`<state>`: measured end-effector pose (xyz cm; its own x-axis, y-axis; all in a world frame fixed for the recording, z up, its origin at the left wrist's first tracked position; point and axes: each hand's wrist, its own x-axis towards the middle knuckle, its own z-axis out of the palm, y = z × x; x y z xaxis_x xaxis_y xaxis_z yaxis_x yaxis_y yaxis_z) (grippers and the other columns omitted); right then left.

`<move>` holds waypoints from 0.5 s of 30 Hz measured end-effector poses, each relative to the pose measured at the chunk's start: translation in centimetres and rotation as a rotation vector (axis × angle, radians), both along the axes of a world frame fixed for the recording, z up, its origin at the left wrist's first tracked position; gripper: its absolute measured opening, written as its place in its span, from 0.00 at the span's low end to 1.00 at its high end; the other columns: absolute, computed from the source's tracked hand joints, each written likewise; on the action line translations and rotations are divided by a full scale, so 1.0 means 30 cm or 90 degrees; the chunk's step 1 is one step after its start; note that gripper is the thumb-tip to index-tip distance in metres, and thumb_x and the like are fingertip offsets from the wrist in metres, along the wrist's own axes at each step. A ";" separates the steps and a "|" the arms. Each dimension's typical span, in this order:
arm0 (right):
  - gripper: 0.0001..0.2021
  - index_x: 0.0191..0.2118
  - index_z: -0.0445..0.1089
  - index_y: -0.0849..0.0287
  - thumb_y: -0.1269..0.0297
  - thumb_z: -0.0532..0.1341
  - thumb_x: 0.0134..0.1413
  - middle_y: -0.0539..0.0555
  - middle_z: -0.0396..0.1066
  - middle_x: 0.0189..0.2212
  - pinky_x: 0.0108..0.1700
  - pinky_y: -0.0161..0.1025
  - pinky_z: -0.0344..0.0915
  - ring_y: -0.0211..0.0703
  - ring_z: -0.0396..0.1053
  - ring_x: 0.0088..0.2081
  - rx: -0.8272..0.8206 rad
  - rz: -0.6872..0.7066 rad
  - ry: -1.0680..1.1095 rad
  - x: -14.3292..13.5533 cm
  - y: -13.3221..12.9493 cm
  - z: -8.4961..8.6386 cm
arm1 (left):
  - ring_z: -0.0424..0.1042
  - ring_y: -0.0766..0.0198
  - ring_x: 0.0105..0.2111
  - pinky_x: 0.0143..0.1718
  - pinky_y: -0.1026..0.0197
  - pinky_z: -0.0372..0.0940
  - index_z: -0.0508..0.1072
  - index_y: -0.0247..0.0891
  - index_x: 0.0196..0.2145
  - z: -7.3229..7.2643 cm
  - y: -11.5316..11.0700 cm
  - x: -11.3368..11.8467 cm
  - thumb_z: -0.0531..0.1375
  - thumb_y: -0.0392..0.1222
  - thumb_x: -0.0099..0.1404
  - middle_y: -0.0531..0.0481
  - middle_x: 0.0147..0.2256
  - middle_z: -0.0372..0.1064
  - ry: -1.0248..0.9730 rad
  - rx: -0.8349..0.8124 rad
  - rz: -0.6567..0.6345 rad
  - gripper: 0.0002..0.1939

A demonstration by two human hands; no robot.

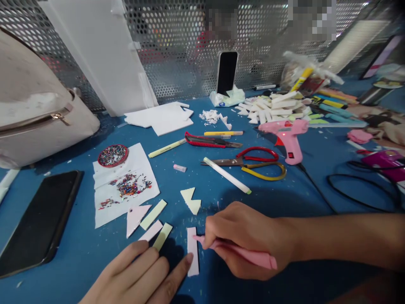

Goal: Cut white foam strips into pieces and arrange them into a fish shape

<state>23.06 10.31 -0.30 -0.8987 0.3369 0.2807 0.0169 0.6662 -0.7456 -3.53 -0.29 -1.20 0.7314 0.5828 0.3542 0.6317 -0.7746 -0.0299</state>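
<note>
My right hand (249,242) is closed around a pink marker (243,252), whose tip touches the upper part of a small pale pink strip (193,261) on the blue table. With its index fingertip, my left hand (136,274) presses on the strip's edge; its fingers are apart and it grips nothing. Close beyond the left fingers lie pale green strips (153,214), another pink strip (152,230) and a pink triangle (136,217) with a hole. A pale yellow notched piece (192,202) lies just above the strip under the marker.
Beyond my hands lie a white marker (226,175), scissors (264,162), a red cutter (205,140) and a pink glue gun (287,135) with its cord. Beads cover a paper (107,215) at left, near a phone (38,219). White pieces (275,107) are heaped at back right.
</note>
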 end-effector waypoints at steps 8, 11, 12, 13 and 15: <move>0.08 0.39 0.55 0.55 0.74 0.54 0.56 0.41 0.54 0.21 0.24 0.31 0.48 0.32 0.49 0.19 -0.058 -0.042 -0.022 -0.003 0.001 0.020 | 0.67 0.66 0.31 0.51 0.55 0.55 0.73 0.36 0.56 0.011 0.008 -0.006 0.45 0.34 0.77 0.56 0.29 0.67 0.021 0.002 -0.023 0.20; 0.07 0.38 0.56 0.55 0.72 0.55 0.56 0.43 0.58 0.23 0.25 0.31 0.50 0.33 0.53 0.21 -0.043 -0.022 -0.011 0.000 0.006 0.011 | 0.67 0.66 0.30 0.49 0.55 0.56 0.72 0.36 0.56 0.010 0.013 -0.005 0.46 0.33 0.77 0.56 0.29 0.67 0.018 0.005 -0.025 0.19; 0.07 0.38 0.57 0.55 0.72 0.55 0.56 0.44 0.60 0.23 0.25 0.31 0.51 0.33 0.54 0.21 -0.038 -0.010 -0.006 0.001 0.007 0.007 | 0.67 0.66 0.30 0.48 0.55 0.56 0.72 0.36 0.56 0.010 0.014 -0.004 0.46 0.33 0.77 0.56 0.28 0.67 0.019 0.002 -0.023 0.19; 0.06 0.38 0.58 0.56 0.72 0.55 0.55 0.44 0.62 0.24 0.25 0.31 0.52 0.33 0.56 0.22 -0.034 0.004 -0.002 0.002 0.007 0.004 | 0.67 0.66 0.30 0.48 0.55 0.56 0.73 0.35 0.56 0.009 0.015 -0.003 0.46 0.33 0.77 0.56 0.28 0.66 0.016 0.001 -0.023 0.19; 0.06 0.38 0.58 0.56 0.71 0.55 0.54 0.45 0.65 0.25 0.26 0.31 0.54 0.34 0.59 0.23 -0.021 0.038 0.006 0.005 0.006 0.000 | 0.67 0.66 0.29 0.48 0.54 0.56 0.73 0.35 0.56 0.009 0.015 -0.001 0.45 0.33 0.77 0.56 0.28 0.66 0.014 -0.002 -0.026 0.20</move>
